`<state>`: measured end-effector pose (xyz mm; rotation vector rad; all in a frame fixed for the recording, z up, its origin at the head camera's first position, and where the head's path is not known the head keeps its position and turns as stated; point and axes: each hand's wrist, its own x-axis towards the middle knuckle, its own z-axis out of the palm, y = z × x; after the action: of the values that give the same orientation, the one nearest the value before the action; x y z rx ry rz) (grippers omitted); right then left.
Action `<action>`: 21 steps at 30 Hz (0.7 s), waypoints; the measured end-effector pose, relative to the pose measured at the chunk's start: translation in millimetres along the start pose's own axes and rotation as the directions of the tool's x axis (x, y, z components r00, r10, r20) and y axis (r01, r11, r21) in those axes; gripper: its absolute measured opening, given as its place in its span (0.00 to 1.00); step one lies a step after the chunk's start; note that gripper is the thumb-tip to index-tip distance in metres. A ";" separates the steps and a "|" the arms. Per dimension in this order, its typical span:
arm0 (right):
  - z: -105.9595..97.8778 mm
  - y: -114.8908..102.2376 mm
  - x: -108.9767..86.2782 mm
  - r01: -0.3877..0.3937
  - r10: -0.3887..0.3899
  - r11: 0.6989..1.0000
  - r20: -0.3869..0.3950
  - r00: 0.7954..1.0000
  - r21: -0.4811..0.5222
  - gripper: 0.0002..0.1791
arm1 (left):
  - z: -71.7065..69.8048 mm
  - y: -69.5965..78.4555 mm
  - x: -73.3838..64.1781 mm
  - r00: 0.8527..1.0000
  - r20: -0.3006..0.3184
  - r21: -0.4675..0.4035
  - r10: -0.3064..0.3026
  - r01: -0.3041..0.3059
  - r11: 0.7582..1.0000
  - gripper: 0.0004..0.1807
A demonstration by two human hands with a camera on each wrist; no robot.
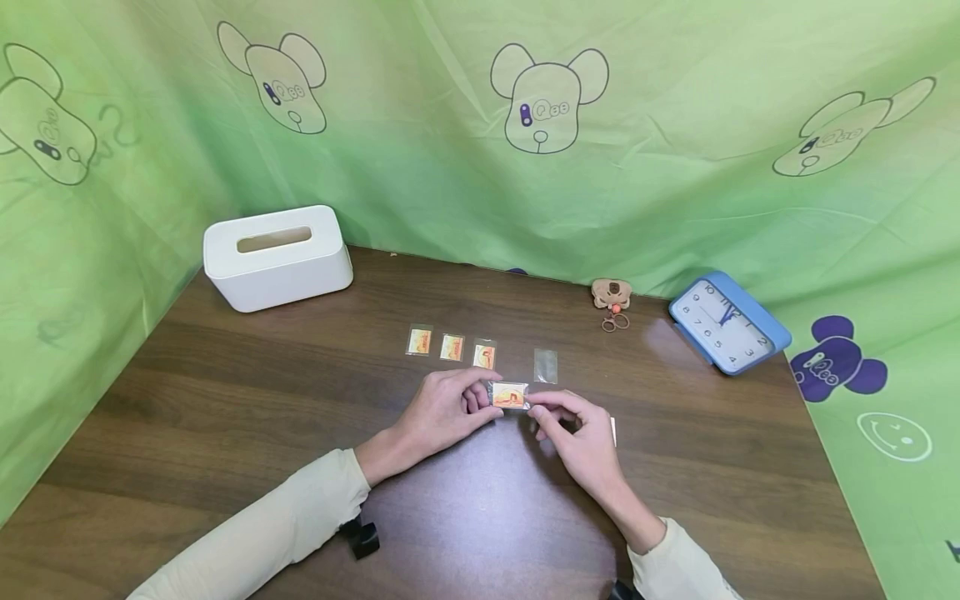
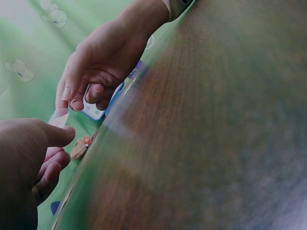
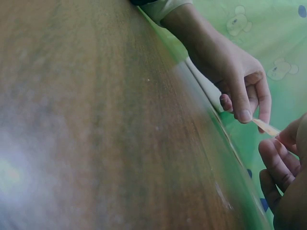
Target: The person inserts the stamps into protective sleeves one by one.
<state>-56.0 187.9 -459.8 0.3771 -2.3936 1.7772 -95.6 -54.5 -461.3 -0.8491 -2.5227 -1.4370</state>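
A small orange-and-yellow picture card in a clear plastic sleeve (image 1: 509, 396) is held between both hands over the middle of the table. My left hand (image 1: 447, 404) pinches its left end between thumb and index finger. At the opposite end, thumb and index finger of my right hand (image 1: 583, 435) grip the sleeve. In the right wrist view the card (image 3: 266, 127) shows nearly edge-on. Three similar sleeved cards lie in a row beyond the left hand: a left one (image 1: 419, 340), a middle one (image 1: 452, 347) and a right one (image 1: 484, 354).
An unfilled clear sleeve (image 1: 546, 367) lies beyond the right hand, and a white edge (image 1: 613, 431) peeks out beside that hand. Farther back stand a white tissue box (image 1: 277, 258), a brown bear keychain (image 1: 612, 293) and a blue clock (image 1: 727, 323), before a green curtain (image 1: 420, 167).
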 end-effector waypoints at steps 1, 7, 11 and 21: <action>0.0 -0.2 0.0 -0.001 0.001 1.000 0.000 1.000 0.000 0.08 | 0.0 0.2 0.0 1.000 -0.001 -0.001 0.001 -0.001 1.000 0.23; 1.1 -2.7 0.4 -0.025 0.026 1.000 -0.034 0.999 0.016 0.09 | -0.3 0.8 0.3 1.000 -0.008 0.003 0.009 -0.009 1.000 0.23; 2.4 -4.5 1.1 -0.037 0.039 0.999 -0.054 0.998 0.039 0.14 | -0.4 0.8 0.4 1.000 -0.007 0.007 0.007 -0.007 1.000 0.23; 7.5 -5.2 2.1 -0.060 0.063 0.996 -0.048 0.997 0.059 0.14 | 0.1 2.4 0.9 1.000 0.011 0.035 0.020 -0.021 0.999 0.22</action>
<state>-56.2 179.0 -456.6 0.2652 -2.3490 1.8618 -95.1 -53.1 -459.1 -0.8762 -2.5315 -1.3820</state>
